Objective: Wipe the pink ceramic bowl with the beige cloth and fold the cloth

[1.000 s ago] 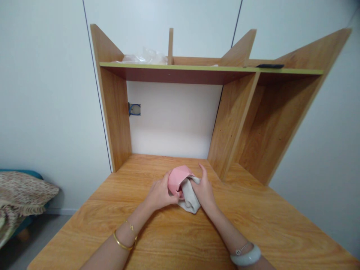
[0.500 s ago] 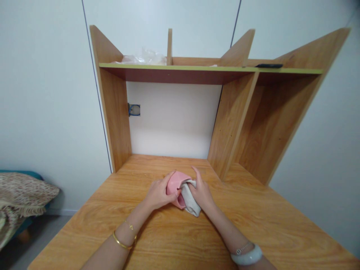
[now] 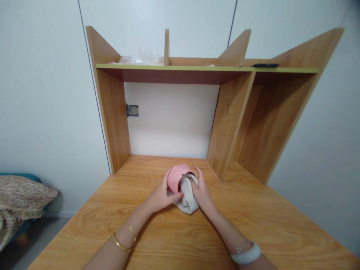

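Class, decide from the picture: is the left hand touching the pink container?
Touching: the head view shows the left hand curved against the pink container's side.

A pink bowl [image 3: 176, 176], its outer wall patterned in flat facets, is tipped on its side over the wooden desk [image 3: 180, 243], its mouth turned to the right and toward the viewer. A pale grey cloth [image 3: 188, 198], crumpled and limp, is bunched into the opening, loose folds spilling below the rim. Whether the bowl touches the desk is hidden.
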Demonstrator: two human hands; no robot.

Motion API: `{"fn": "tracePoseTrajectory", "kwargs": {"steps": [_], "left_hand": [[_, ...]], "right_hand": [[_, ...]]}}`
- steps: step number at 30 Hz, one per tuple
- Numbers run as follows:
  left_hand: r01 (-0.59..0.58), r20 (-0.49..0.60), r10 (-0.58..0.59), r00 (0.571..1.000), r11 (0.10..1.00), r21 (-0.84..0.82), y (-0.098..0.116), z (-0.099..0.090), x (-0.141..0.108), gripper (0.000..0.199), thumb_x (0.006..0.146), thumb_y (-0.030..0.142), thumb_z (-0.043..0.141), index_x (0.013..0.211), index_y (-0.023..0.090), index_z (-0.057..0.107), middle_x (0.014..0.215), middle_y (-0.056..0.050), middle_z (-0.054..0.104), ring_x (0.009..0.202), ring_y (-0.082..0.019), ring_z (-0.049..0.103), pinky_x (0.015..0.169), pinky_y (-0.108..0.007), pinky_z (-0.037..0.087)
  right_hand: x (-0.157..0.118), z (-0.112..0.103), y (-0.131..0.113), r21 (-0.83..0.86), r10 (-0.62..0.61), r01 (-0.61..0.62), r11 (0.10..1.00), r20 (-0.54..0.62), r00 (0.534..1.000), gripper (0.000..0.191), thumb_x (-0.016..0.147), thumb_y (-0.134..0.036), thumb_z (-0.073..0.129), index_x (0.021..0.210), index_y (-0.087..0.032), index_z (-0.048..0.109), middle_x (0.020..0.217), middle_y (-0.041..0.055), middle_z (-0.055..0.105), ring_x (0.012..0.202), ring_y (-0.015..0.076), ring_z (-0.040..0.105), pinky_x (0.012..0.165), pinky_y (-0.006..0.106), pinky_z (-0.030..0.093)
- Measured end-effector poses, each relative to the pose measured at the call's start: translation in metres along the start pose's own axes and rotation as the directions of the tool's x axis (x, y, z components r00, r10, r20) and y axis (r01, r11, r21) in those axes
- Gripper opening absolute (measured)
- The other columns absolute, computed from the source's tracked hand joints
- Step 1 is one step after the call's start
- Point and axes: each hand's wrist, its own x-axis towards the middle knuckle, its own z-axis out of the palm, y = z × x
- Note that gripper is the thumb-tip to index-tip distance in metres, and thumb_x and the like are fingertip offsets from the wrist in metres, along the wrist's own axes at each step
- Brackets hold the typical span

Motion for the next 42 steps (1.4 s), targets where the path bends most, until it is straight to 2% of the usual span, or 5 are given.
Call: {"fn": "tracePoseTrajectory", "kwargs": {"steps": [7,12,20,36,42], "left_hand": [[0.050,-0.057,-0.039,0.998,0.977,0.206,0.001,-0.006,0.000,0.082,0.069,0.044,0.060,0.135,0.014,0.021,0.121,-0.014,0.051,0.105,-0.026,0.052,0.091,-0.037,0.039],[0.054,0.013,-0.064,0.998,0.918,0.392,0.007,-0.007,-0.001,0.085,0.065,0.048,0.061,0.135,0.014,0.028,0.095,-0.012,0.064,0.084,-0.029,0.060,0.077,-0.039,0.045],[0.022,0.018,-0.031,0.999,0.925,0.380,0.010,-0.013,0.000,0.074,0.065,0.045,0.060,0.129,0.017,0.039,0.096,-0.009,0.064,0.082,-0.026,0.060,0.077,-0.036,0.045],[0.256,-0.240,-0.248,0.939,0.967,0.003,-0.019,0.001,0.013,0.041,0.074,0.030,0.049,0.112,0.015,0.055,0.107,-0.009,0.062,0.096,-0.022,0.057,0.087,-0.034,0.041],[0.377,-0.303,-0.448,0.841,0.888,-0.265,-0.030,0.003,0.018,0.031,0.070,0.040,0.049,0.076,0.013,0.063,0.074,-0.007,0.066,0.072,-0.021,0.060,0.068,-0.030,0.045]], "right_hand": [[0.000,0.000,-0.004,-0.170,0.014,-0.012,0.985,0.010,1.000,0.056,0.076,-0.027,0.041,0.130,-0.015,0.029,0.069,0.0021,0.061,0.060,0.0183,0.058,0.056,0.026,0.041],[0.002,-0.005,-0.005,-0.334,0.032,-0.024,0.942,0.020,0.999,0.064,0.074,-0.025,0.046,0.133,-0.016,0.025,0.055,-0.0030,0.053,0.050,0.0166,0.053,0.047,0.022,0.034],[0.001,-0.009,-0.008,-0.496,-0.208,0.184,0.849,0.007,0.978,0.062,0.072,-0.027,0.050,0.130,-0.018,0.033,0.061,0.0003,0.056,0.064,0.0201,0.053,0.063,0.028,0.038],[0.002,0.000,0.000,-0.321,-0.016,0.027,0.947,0.038,0.999,0.058,0.078,-0.032,0.048,0.130,-0.019,0.029,0.072,0.0034,0.063,0.068,0.0202,0.060,0.057,0.025,0.040],[0.004,-0.001,0.008,-0.239,-0.039,0.028,0.971,-0.040,0.998,0.049,0.080,-0.029,0.043,0.127,-0.021,0.032,0.081,0.0042,0.065,0.073,0.0196,0.061,0.061,0.027,0.042]]}}
